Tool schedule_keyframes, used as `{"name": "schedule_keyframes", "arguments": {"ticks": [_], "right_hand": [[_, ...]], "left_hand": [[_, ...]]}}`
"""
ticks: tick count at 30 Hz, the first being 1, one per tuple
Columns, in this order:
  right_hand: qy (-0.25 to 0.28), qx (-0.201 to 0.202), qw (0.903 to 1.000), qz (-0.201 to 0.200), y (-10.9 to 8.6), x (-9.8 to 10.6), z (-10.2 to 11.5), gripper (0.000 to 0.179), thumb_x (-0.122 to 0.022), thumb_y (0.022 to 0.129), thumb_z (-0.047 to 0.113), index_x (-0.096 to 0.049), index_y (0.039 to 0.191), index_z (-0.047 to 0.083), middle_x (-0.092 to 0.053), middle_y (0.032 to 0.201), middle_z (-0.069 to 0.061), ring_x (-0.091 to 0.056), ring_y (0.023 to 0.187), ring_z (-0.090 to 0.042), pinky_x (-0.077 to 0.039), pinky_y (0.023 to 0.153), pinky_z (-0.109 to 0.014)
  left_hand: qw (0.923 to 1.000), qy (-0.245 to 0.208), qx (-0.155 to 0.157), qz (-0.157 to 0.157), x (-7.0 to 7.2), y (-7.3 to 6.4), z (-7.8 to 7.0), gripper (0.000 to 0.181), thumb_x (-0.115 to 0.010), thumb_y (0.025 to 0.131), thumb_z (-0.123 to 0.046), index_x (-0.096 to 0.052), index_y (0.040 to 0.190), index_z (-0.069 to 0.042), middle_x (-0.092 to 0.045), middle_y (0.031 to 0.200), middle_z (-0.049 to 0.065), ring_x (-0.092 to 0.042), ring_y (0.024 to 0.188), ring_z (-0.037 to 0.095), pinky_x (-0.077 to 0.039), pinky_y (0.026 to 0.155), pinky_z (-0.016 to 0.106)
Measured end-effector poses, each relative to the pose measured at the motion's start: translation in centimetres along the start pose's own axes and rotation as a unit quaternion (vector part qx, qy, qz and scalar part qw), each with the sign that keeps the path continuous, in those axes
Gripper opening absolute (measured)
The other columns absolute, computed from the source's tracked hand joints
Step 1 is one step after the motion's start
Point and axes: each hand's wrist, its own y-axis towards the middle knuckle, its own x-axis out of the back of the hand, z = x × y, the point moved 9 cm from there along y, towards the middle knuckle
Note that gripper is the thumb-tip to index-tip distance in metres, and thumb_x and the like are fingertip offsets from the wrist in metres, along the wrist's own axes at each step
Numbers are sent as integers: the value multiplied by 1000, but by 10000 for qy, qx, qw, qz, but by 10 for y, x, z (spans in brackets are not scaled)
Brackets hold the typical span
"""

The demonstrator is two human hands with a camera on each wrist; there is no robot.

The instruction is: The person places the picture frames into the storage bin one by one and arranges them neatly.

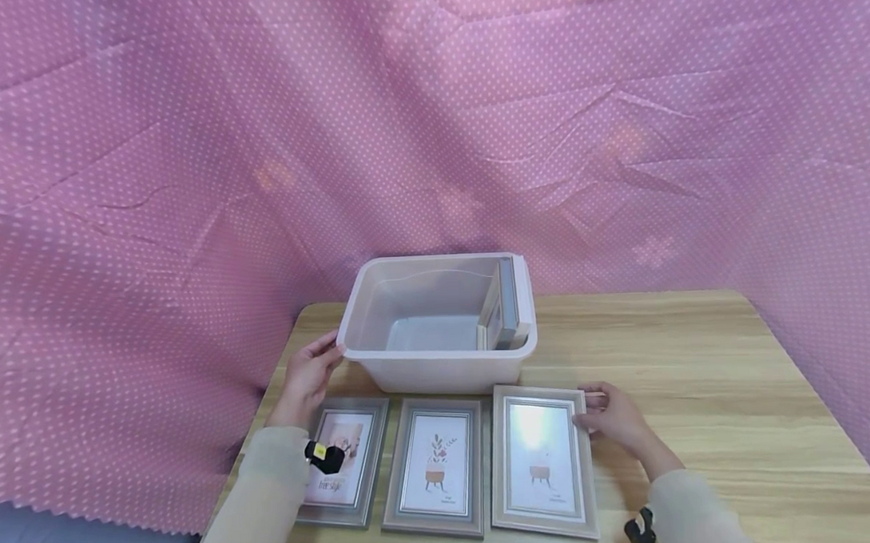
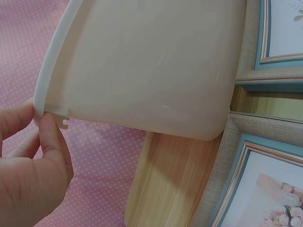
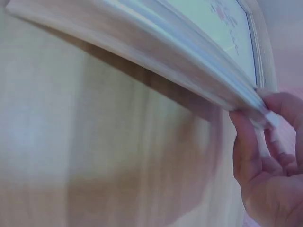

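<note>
A whitish plastic bin stands at the table's back left. My left hand pinches its rim at the front left corner, thumb and fingers on either side of the lip. My right hand grips the upper right edge of the rightmost picture frame, which shows a potted plant print. In the right wrist view, that frame's edge is lifted off the table on the hand's side, casting a shadow below. A middle picture frame and a left picture frame lie face up beside it.
Several frames stand on edge against the bin's right inner wall. The wooden table extends to the right. Pink dotted cloth hangs behind and at both sides. My left sleeve passes over the left frame's edge.
</note>
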Motion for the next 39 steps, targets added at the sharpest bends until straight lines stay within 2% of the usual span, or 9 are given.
{"name": "schedule_keyframes", "arguments": {"ticks": [3, 9, 18, 26, 30, 34, 39], "right_hand": [[263, 97, 9990, 342, 0, 2, 9, 66, -73, 80, 0, -38, 135, -10, -57, 116, -33, -66, 84, -32, -58, 65, -43], [155, 329, 9974, 627, 1, 12, 27, 65, -73, 81, 3, -40, 134, -14, -59, 115, -31, -66, 87, -30, -58, 68, -42], [315, 416, 9966, 641, 3, 29, 52, 62, -69, 85, 4, -37, 134, -15, -58, 113, -33, -66, 88, -32, -58, 68, -44], [232, 696, 9936, 858, -2, 39, 73, 60, -66, 90, 12, -37, 132, -19, -56, 116, -34, -64, 93, -33, -58, 69, -44], [155, 825, 9924, 900, -3, 41, 80, 57, -64, 92, 14, -39, 131, -19, -55, 117, -34, -64, 95, -32, -58, 69, -43], [58, 897, 9917, 920, -4, 43, 85, 57, -63, 92, 15, -38, 131, -19, -54, 119, -35, -62, 100, -37, -58, 69, -42], [-316, 1059, 9907, 801, -7, 45, 96, 59, -63, 93, 16, -37, 132, -20, -49, 124, -37, -59, 103, -43, -58, 71, -38]], "left_hand": [[10000, -3, -4, 4, 0, 0, 0, 47, -55, 91, 10, -42, 136, 9, -59, 104, 3, -57, 97, 11, -49, 87, 19], [10000, 3, -9, 25, -1, 0, -1, 47, -54, 91, 11, -42, 136, 9, -59, 104, 2, -57, 97, 10, -49, 88, 20], [10000, -38, -65, 8, 0, 1, 0, 47, -54, 91, 12, -42, 136, 10, -60, 99, -1, -58, 93, 8, -50, 86, 19], [9999, 37, -127, -18, 1, 3, 0, 47, -57, 90, 8, -44, 135, 10, -58, 98, -2, -57, 92, 7, -50, 86, 18], [9999, 20, -130, -26, 1, 3, 0, 48, -57, 90, 9, -43, 135, 10, -58, 95, -2, -57, 89, 6, -50, 84, 18], [9999, -68, -146, -24, 1, 3, 0, 47, -56, 90, 11, -42, 135, 11, -58, 93, -3, -57, 85, 5, -51, 83, 17], [9999, -85, -133, 11, 1, 2, 0, 48, -56, 90, 11, -41, 136, 12, -59, 92, -4, -57, 85, 4, -50, 83, 17]]}}
